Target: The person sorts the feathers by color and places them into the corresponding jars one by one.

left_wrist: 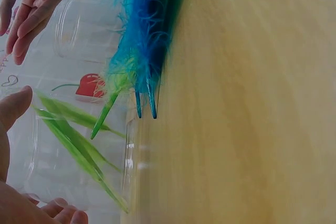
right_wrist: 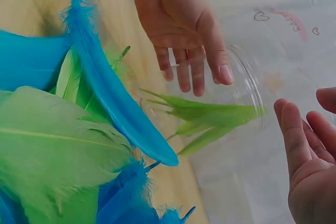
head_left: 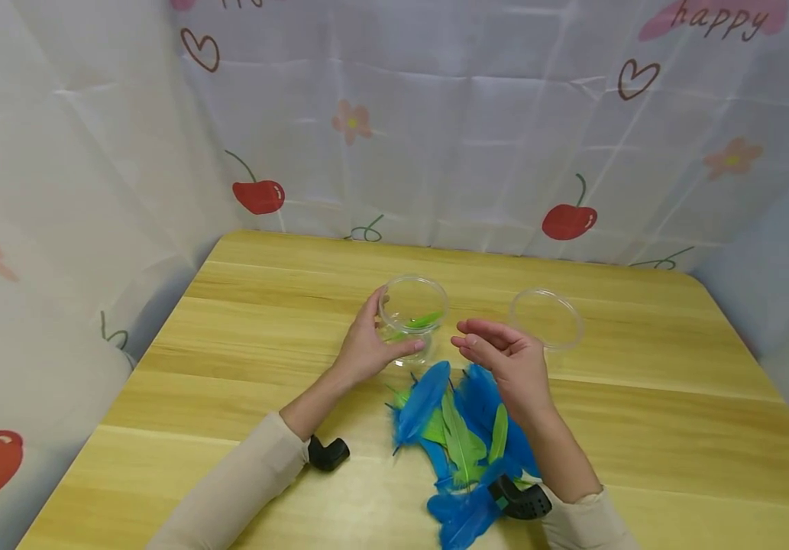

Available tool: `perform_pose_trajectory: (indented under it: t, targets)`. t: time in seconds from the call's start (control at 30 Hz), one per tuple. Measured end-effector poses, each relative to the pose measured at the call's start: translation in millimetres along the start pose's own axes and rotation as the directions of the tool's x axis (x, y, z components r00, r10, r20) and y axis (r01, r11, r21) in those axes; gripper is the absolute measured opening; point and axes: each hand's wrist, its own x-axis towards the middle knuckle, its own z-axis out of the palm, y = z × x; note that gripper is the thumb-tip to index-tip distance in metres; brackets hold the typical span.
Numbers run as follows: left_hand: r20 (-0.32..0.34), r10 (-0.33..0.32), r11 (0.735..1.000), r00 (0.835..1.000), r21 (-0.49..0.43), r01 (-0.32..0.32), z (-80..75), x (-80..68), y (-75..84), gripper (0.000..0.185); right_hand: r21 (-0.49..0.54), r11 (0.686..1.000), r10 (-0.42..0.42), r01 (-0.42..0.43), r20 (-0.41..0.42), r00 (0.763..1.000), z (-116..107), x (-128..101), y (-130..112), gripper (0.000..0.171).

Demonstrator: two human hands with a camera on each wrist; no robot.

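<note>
On the wooden table [head_left: 641, 397], at six o'clock: heap of blue and green feathers [head_left: 459, 435]. Just above, at eleven o'clock: clear jar [head_left: 412, 312] with green feathers [right_wrist: 215, 116] inside, gripped by left hand [head_left: 365, 347]. At one o'clock: clear lid [head_left: 546, 318]. Right hand [head_left: 507, 363] beside jar, fingers loosely curled, holding nothing.

Bright, even, soft light with faint shadows; wrist views blur close up, head view bends at edges.

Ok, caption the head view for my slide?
Left hand holds clear jar; right hand hovers over feather pile.
</note>
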Motion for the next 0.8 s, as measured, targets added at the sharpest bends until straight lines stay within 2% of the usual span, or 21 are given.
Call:
perform_pose_trajectory:
  t: [0.33,0.6,0.8]
  targets:
    - [-0.001,-0.006,1.000,1.000,0.008,0.006,-0.9,-0.6,0.4,0.105,0.018,1.000,0.009,-0.008,-0.013,1.000,-4,-2,-1,0.036]
    - [0.000,-0.018,1.000,1.000,0.008,0.018,-0.7,-0.2,0.1,0.103,-0.013,1.000,0.009,-0.009,0.001,1.000,-8,-4,2,0.035]
    - [-0.001,-0.024,1.000,1.000,0.012,0.024,-0.5,-0.8,0.9,0.103,-0.047,0.999,0.010,-0.010,0.005,1.000,-12,-6,5,0.023]
